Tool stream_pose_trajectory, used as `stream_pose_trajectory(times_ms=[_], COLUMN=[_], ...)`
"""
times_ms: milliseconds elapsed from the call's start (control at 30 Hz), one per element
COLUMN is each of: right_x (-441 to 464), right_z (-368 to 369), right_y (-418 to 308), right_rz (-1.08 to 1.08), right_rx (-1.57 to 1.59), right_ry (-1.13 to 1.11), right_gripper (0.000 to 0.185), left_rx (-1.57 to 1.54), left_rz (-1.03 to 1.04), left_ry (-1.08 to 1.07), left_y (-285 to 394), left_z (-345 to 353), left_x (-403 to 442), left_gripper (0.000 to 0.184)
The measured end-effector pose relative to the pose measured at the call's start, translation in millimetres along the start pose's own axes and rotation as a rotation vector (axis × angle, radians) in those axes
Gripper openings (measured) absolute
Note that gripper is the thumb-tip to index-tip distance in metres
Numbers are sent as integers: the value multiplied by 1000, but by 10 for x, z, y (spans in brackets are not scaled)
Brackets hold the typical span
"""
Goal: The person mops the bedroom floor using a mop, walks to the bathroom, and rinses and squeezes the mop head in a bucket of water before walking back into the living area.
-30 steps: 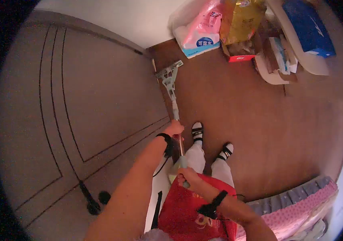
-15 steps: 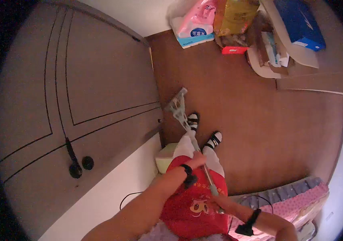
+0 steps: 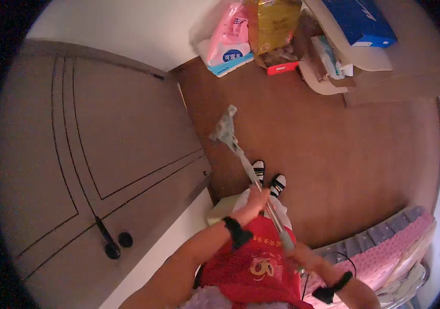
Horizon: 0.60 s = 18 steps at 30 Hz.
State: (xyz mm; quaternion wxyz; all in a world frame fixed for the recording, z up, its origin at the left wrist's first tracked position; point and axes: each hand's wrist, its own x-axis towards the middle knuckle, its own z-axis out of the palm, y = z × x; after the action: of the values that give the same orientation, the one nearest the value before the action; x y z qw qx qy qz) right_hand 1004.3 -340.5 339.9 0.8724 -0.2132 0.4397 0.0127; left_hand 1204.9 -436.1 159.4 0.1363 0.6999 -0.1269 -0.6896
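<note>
A mop (image 3: 244, 160) with a pale, flat head slants across the brown floor, its head between the grey door and my feet. My left hand (image 3: 254, 202) is closed round the middle of its pole, just below my sandalled feet in the picture. Nearer the pole's end, in front of my red apron (image 3: 253, 262), my right hand (image 3: 298, 256) is wrapped round the grip. The mop head is slightly blurred.
The grey door (image 3: 122, 134) with a black handle (image 3: 108, 238) fills the left. At the back stand a pink package (image 3: 230, 38), a golden bag (image 3: 275, 26) and a shelf with a blue box (image 3: 361, 23). A pink cover (image 3: 384, 242) lies at lower right.
The mop head has come away from the corner by the door, back towards my feet. Both hands still hold the pole, now further right. The view has also shifted.
</note>
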Motion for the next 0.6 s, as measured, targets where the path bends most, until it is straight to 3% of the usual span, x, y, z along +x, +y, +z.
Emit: stream_pose_trajectory(times_ms=[33,67,100,200,300,400,467,500,567,600], right_x=[96,152,419,793,679,591,557,551,547,564], right_z=[-18,-59,-188,-439,-726,-1159,-1452,-1599,-1905,-2021], right_y=[-395,-867,-850,-1324,-1786,-1879,-1791,-1733,-1655,-1614], right_rz=[-54,13,-3,32,-76,-153,-269,-281,-261,-232], right_rx=[93,458,499,845,616,797,762,765,788,888], right_ry=[-51,-73,-63,-182,-74,-169,-114,-65,56,-33], right_gripper=[9,10,10,14,16,17,11,8,8,10], left_rx=[-29,-61,-199,-156,-203,-239,-213,-317,-202,-148], left_rz=[51,101,174,75,110,161,185,233,257,264], left_ry=[-45,-91,-106,-148,-233,-294,-324,-398,-366,-344], left_y=[183,369,728,1264,1623,1824,1923,1938,2108,2186], left_z=[-89,-177,-217,-380,-261,20,267,384,650,768], left_x=[167,332,278,862,1129,1251,1420,1474,1540,1568], left_gripper=[25,20,15,15,14,10,11,11,10,10])
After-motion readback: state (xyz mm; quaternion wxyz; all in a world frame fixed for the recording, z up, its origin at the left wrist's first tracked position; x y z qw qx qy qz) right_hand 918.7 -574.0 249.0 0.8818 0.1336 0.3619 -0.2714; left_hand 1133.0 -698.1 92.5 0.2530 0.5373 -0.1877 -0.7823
